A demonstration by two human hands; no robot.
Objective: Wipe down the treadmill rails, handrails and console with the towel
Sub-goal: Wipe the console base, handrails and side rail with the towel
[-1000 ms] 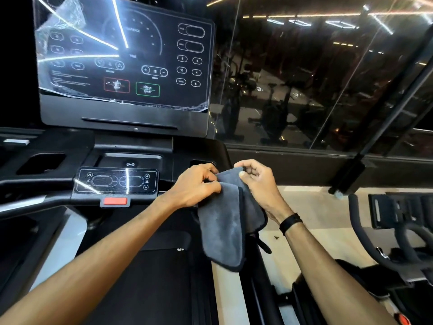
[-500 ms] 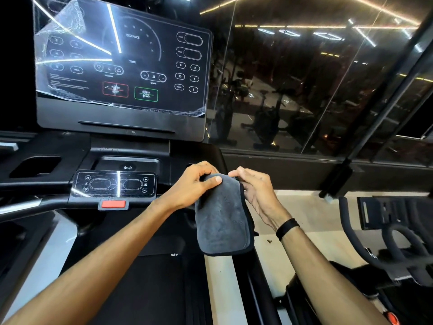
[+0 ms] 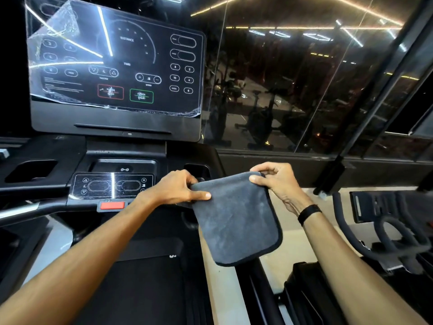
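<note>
A grey towel (image 3: 236, 219) hangs folded and flat in front of me, over the treadmill's right side. My left hand (image 3: 178, 188) pinches its upper left corner, thumb on the cloth. My right hand (image 3: 274, 181) pinches the upper right corner. The black console screen (image 3: 112, 66) with its peeling film stands up at the upper left. Below it sits the small control panel (image 3: 112, 185) with a red stop button (image 3: 112, 205). The left handrail (image 3: 25, 209) runs out to the left. The right rail (image 3: 262, 289) shows beneath the towel.
A glass wall (image 3: 304, 90) rises ahead and to the right, reflecting gym machines and ceiling lights. An exercise bike's handlebars (image 3: 386, 231) stand at the right. The treadmill belt (image 3: 140, 289) lies below my left arm. A cup holder recess (image 3: 30, 171) sits at the left of the console deck.
The towel went from bunched and hanging narrow to spread wide and flat. My hands have moved apart, each holding a top corner.
</note>
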